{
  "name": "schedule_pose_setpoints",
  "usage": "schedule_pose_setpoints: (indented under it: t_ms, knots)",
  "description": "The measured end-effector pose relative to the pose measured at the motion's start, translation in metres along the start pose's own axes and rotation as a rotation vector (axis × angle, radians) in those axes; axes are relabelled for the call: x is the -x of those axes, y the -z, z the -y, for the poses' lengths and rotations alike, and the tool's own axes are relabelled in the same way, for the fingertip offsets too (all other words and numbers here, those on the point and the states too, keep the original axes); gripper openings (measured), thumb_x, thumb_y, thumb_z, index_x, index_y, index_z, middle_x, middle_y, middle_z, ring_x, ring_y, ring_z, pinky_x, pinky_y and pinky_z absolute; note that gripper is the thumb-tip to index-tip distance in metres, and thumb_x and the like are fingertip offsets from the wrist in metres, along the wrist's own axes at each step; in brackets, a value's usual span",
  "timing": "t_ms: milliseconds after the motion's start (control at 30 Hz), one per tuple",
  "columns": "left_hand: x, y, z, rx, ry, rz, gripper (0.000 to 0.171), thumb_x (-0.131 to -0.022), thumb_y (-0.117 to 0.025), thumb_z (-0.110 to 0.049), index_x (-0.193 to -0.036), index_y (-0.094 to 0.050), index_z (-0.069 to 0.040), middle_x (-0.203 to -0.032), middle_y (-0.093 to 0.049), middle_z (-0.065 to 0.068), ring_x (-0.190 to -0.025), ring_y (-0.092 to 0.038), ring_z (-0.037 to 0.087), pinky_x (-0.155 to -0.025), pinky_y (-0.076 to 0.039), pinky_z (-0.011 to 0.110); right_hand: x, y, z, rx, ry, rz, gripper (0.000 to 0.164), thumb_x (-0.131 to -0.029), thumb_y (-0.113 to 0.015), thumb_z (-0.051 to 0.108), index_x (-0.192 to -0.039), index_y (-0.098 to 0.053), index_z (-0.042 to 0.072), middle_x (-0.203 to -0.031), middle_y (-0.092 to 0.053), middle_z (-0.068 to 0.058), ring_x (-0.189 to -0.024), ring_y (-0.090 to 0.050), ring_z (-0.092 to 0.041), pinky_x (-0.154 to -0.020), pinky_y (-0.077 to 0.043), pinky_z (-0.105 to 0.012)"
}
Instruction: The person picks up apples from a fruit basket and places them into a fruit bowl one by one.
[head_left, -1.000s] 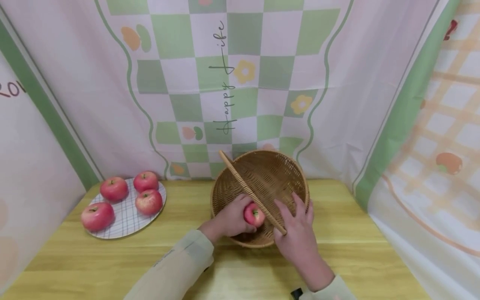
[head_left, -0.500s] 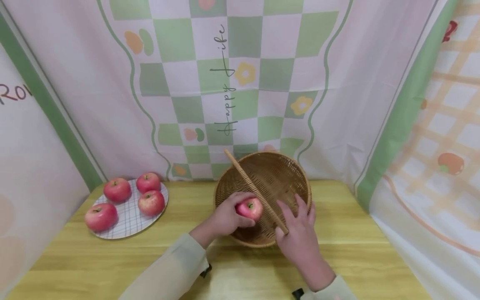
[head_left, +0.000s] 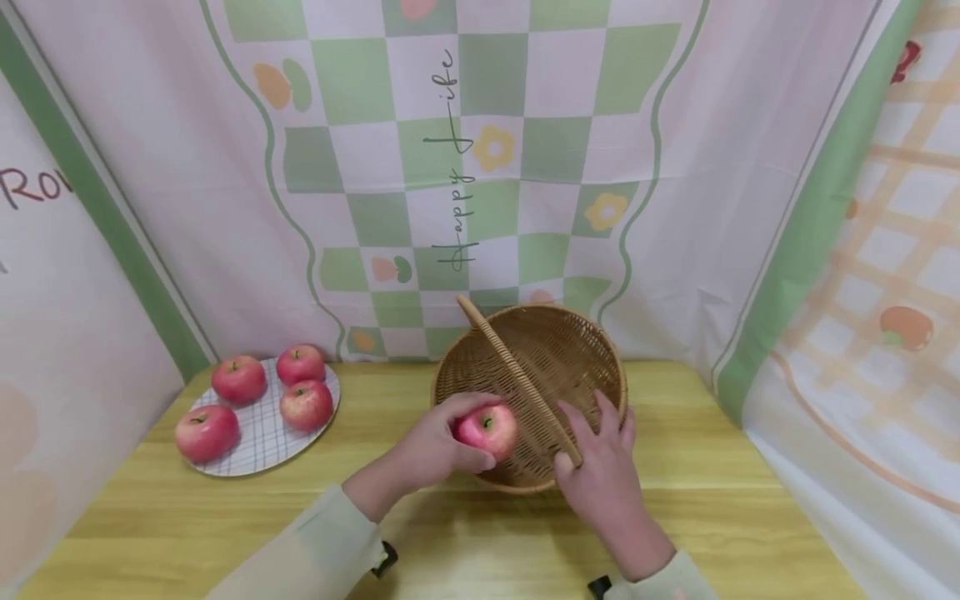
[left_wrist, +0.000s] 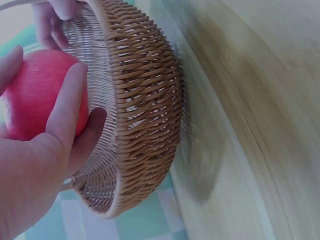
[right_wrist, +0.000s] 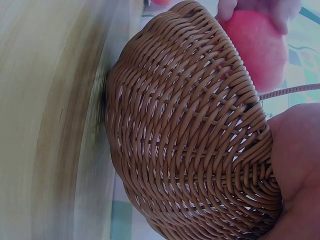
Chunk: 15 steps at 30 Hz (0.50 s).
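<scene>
In the head view my left hand [head_left: 431, 450] holds a red apple [head_left: 489, 432], fingers and thumb around its sides, above the front left rim of a round wicker basket [head_left: 581, 346]. The left wrist view shows the same apple [left_wrist: 37, 95] apart from the woven wall [left_wrist: 147, 95]. At the right front of the basket, my right hand [head_left: 603, 479] grips the rim beside the foot of the handle [head_left: 517, 371], with its fingers reaching inside. Its palm [right_wrist: 300, 160] lies against the rim in the right wrist view.
On the left of the wooden table [head_left: 450, 550], a checked plate [head_left: 262, 437] bears several red apples [head_left: 306, 406]. A green and white checkered cloth [head_left: 491, 79] hangs close behind the basket, and another printed cloth [head_left: 862, 333] hangs on the right.
My left hand has drawn the apple up out of the basket, toward the front left. My right hand has stayed on the rim. The view has shifted slightly.
</scene>
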<state>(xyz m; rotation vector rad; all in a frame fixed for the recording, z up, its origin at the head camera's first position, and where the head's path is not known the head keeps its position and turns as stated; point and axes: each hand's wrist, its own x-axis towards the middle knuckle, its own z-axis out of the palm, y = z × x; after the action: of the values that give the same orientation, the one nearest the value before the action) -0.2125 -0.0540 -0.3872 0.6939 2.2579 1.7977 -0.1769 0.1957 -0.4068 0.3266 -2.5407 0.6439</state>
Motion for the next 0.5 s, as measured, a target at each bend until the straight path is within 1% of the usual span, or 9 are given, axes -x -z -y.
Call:
schedule_pose_setpoints:
  t_ms: [67,167,267,333,400,500]
  knots:
    - [0.006,0.003,-0.001,-0.008,0.002,-0.010,0.073,-0.072,-0.085,-0.007,-0.139,-0.059,-0.020,-0.143,-0.046,-0.002,-0.117,-0.051,0.023,-0.094,-0.048,0.035,0.001,0.000,0.000,-0.006,0.000,0.003,0.070,-0.073,-0.070,-0.002,-0.139,-0.053,0.010,-0.149,-0.024,-0.035,-0.131,-0.011,-0.068,-0.084,-0.041,-0.076]
    - [0.014,0.008,-0.003,-0.012,0.014,-0.043,0.073,-0.071,-0.085,-0.005,-0.138,-0.060,-0.021,-0.142,-0.048,-0.001,-0.115,-0.052,0.023,-0.092,-0.049,0.035,0.001,0.000,0.000,-0.008,-0.009,0.012,0.069,-0.074,-0.070,-0.002,-0.140,-0.052,0.011,-0.150,-0.023,-0.035,-0.131,-0.011,-0.068,-0.082,-0.042,-0.076]
    - [0.025,0.014,-0.005,0.001,0.047,-0.085,0.072,-0.071,-0.085,-0.004,-0.137,-0.061,-0.021,-0.141,-0.049,0.005,-0.113,-0.054,0.024,-0.089,-0.051,0.035,0.001,-0.001,-0.001,-0.009,-0.013,0.019,0.070,-0.074,-0.069,-0.002,-0.140,-0.052,0.012,-0.150,-0.022,-0.034,-0.132,-0.011,-0.068,-0.085,-0.040,-0.077]
    - [0.033,0.020,-0.006,0.054,0.081,-0.101,0.073,-0.072,-0.085,-0.002,-0.138,-0.059,-0.019,-0.141,-0.048,0.009,-0.113,-0.055,0.027,-0.087,-0.053,0.036,0.002,-0.002,-0.001,-0.011,-0.011,0.021,0.070,-0.074,-0.069,-0.002,-0.140,-0.051,0.012,-0.150,-0.022,-0.034,-0.132,-0.010,-0.068,-0.085,-0.040,-0.077]
    - [0.042,0.025,-0.007,0.131,0.124,-0.103,0.074,-0.074,-0.083,0.000,-0.141,-0.056,-0.017,-0.141,-0.047,0.015,-0.111,-0.058,0.029,-0.085,-0.055,0.042,0.002,-0.002,-0.001,-0.014,-0.008,0.020,0.070,-0.074,-0.069,-0.002,-0.140,-0.052,0.012,-0.150,-0.022,-0.035,-0.132,-0.011,-0.068,-0.085,-0.039,-0.077]
    - [0.058,0.035,-0.006,0.200,0.162,-0.105,0.075,-0.079,-0.081,0.000,-0.146,-0.051,-0.014,-0.141,-0.045,0.019,-0.107,-0.060,0.030,-0.080,-0.057,0.047,0.002,-0.003,-0.001,-0.018,-0.010,0.020,0.069,-0.074,-0.068,-0.002,-0.140,-0.052,0.013,-0.150,-0.022,-0.034,-0.131,-0.010,-0.069,-0.082,-0.042,-0.076]
